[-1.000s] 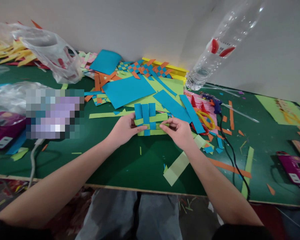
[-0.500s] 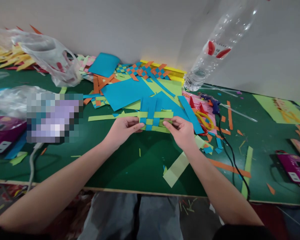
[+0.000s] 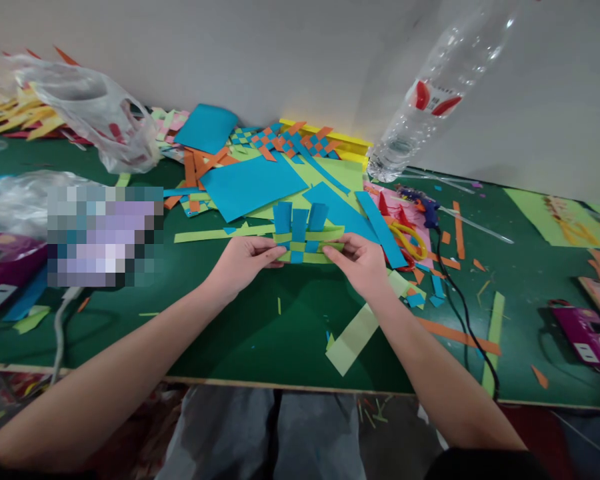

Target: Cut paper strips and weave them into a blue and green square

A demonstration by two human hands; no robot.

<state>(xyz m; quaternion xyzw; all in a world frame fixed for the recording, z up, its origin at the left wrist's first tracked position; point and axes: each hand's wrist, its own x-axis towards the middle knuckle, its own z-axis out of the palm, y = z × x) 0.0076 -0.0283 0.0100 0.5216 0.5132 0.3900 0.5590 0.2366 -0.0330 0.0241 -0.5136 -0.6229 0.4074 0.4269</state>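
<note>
Between my two hands is a small woven piece of blue and green paper strips [image 3: 298, 248], its blue ends standing up at the far side. My left hand [image 3: 247, 261] pinches its left edge between thumb and fingers. At the right edge, my right hand [image 3: 360, 260] pinches it the same way. Just behind lie large blue paper sheets [image 3: 253, 183]. A long green strip [image 3: 205, 236] rests beyond my left hand. Below my right wrist lies a pale green strip [image 3: 353, 343], partly covered by the forearm.
Yellow-handled scissors [image 3: 414, 241] and a blue glue gun [image 3: 424, 205] with a black cord lie right of my hands. A clear bottle [image 3: 405, 140] stands behind. A pixelated phone-like object [image 3: 110, 237], plastic bag [image 3: 105, 113] and finished woven pieces [image 3: 320, 143] are around the green table [image 3: 220, 347].
The blue upright strips now stand more spread apart and look shorter, tilted differently. Both hands keep their pinch, the right having shifted slightly left.
</note>
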